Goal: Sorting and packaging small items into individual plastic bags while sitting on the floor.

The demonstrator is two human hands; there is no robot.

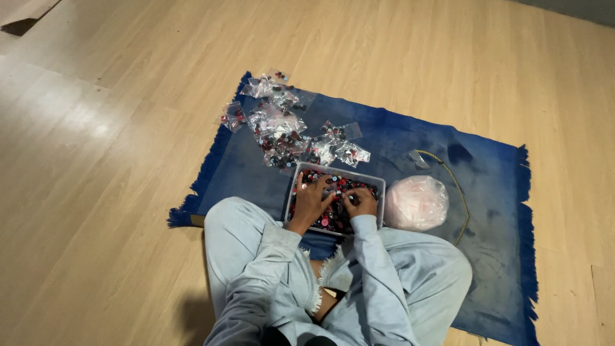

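Buttons [333, 214], small round red, black and pink pieces as far as the view shows, fill a clear plastic tub [379, 182] that sits on a blue fringed rug [410, 138] right against the person's crossed legs, close enough that both arms reach in without leaning. Left hand [312, 198] lies flat on the heap with its fingers [322, 182] spread, as if raking pieces together; right hand [362, 202] is curled just beside it, fingers bunched, though I cannot tell whether they pinch anything. Filled clear bags [282, 131] lie piled toward the rug's far left corner, beyond the tub. A bundle of pinkish plastic bags [416, 203] rests just beside the tub's right wall, within easy reach.
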